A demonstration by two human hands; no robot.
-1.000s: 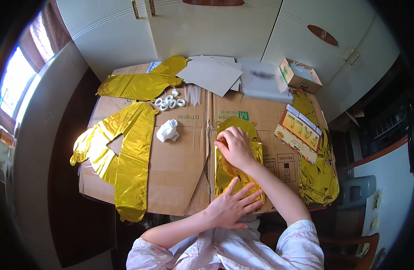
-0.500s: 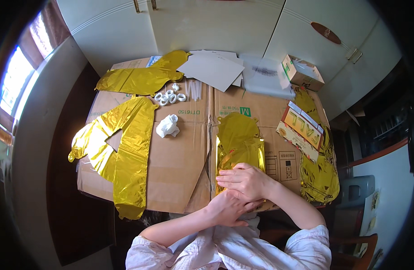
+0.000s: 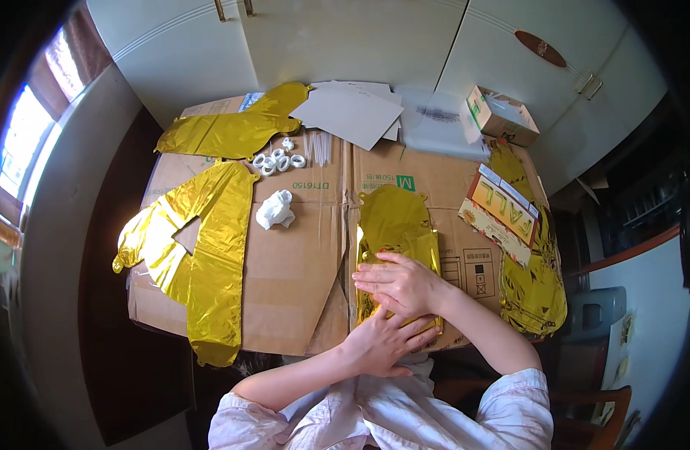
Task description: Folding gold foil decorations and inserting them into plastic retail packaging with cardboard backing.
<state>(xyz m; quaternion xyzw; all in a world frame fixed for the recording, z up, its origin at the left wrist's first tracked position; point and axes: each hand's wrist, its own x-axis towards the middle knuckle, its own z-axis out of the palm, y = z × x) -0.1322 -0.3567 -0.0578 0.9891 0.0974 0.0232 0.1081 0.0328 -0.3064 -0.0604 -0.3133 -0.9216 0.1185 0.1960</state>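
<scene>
1. Spreading its fingers, the left hand (image 3: 382, 346) is resting its grip on the near end of the gold foil piece (image 3: 394, 214), pinching nothing visible.
2. Just beyond and touching it, the right hand (image 3: 405, 289) is lying flat across the foil, fingers pressed together.
3. Uneven pressing could be setting creases or trapping air; a loosening left hand could be letting the slick foil slide toward the near edge.
4. Brown cardboard (image 3: 292, 285) is covering the worktop, its seam running just left of that foil. It is carrying, left to right, a holed gold foil shape (image 3: 217, 255), crumpled tissue (image 3: 275, 210), white rings (image 3: 283, 163) and a printed card (image 3: 502, 214).
5. Around it, a window (image 3: 26, 139) is glaring leftward, pale cupboards (image 3: 345, 45) are standing behind.
</scene>
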